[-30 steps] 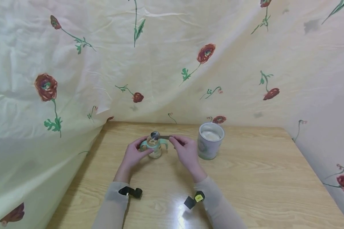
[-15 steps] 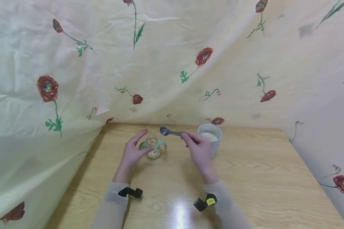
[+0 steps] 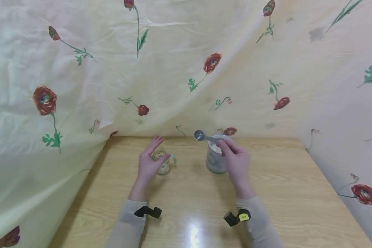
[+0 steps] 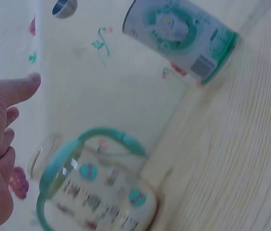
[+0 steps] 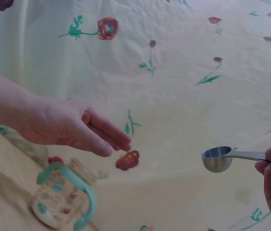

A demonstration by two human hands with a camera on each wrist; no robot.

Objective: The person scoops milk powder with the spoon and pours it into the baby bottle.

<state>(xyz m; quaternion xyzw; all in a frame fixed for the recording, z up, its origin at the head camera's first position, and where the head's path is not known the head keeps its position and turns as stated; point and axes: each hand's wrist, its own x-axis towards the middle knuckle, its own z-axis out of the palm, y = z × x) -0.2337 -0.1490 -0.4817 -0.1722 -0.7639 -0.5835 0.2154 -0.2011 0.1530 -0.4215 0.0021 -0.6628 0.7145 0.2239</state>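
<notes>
My right hand (image 3: pixel 239 166) pinches the handle of a metal measuring spoon (image 3: pixel 199 135), raised in front of the canister's rim. In the right wrist view the spoon's round bowl (image 5: pixel 217 162) faces up; whether anything lies inside cannot be told. A clear baby bottle (image 4: pixel 109 195) with mint-green handles and no lid stands on the table, with pale content at its bottom. Above and beside it my left hand (image 3: pixel 148 163) is held with fingers extended, apart from the bottle in the right wrist view. The pale canister (image 3: pixel 215 162), with white powder inside, is partly hidden by the right hand.
The wooden table (image 3: pixel 186 193) ends at the back and sides against a hanging cloth (image 3: pixel 167 69) printed with red poppies. On each sleeve sits a black wrist camera, such as the left one (image 3: pixel 148 211).
My right hand has carried the spoon from over the bottle's mouth rightward to the canister. My left hand has let go of the bottle and lifted off it.
</notes>
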